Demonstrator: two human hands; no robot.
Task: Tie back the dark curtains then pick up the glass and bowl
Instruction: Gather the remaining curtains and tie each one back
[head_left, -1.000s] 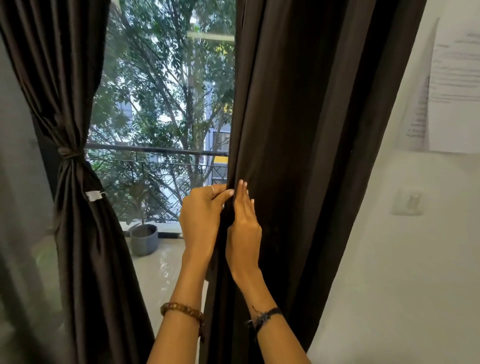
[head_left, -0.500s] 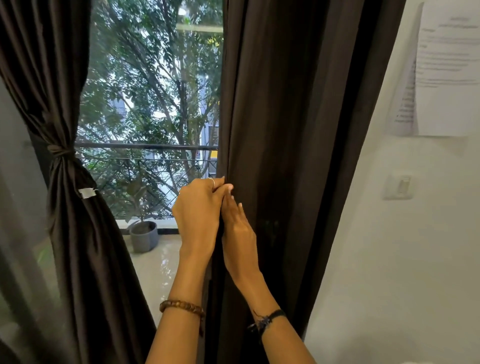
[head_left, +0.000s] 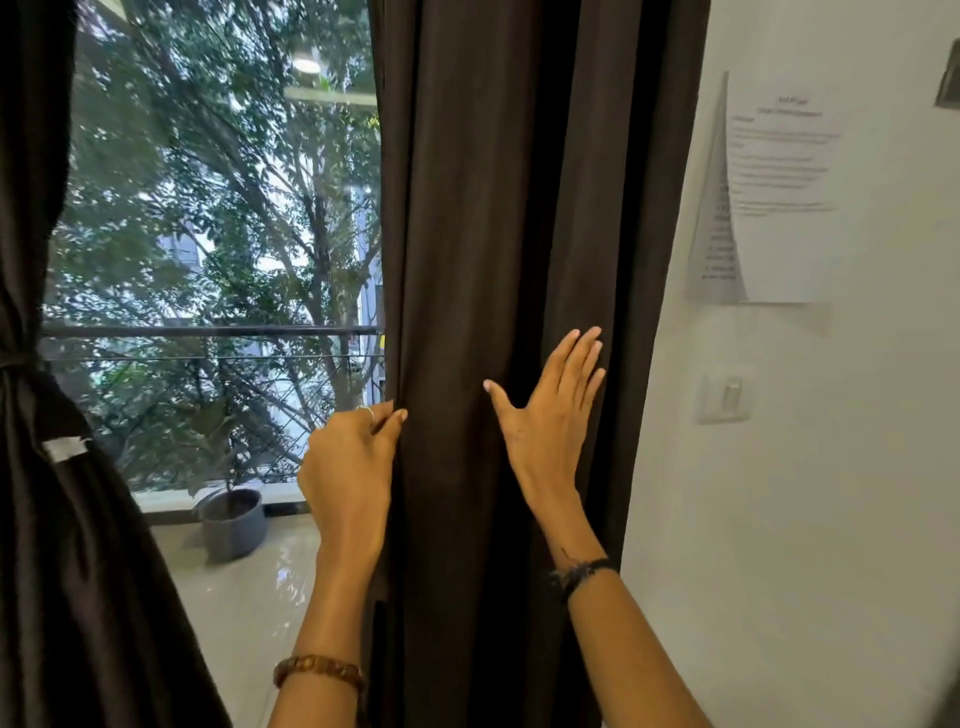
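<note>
My left hand (head_left: 347, 470) pinches the window-side edge of the right curtain (head_left: 467, 260), thumb and fingers curled round the hem. My right hand (head_left: 549, 415) lies flat on the same panel toward its wall-side edge, fingers straight and spread, pressing the cloth without holding it. That is the weak point, I think: with only one edge pinched, the folds between my hands could spill out as I gather, and the flat hand could slide off the fabric toward the wall (head_left: 779, 519). I see no tie-back for this panel, so a bunched curtain might have to be let go while I look for one.

There is little room at the wall-side edge, where the curtain hangs just beside the wall, with a switch (head_left: 726, 397) and a taped paper (head_left: 779, 197) near. The window side is open. Farther off, the left curtain (head_left: 52, 519) hangs already cinched by its tie (head_left: 13, 359), and a grey pot (head_left: 231, 522) stands on the balcony floor (head_left: 249, 597) behind the glass. The glass and bowl are not in view.
</note>
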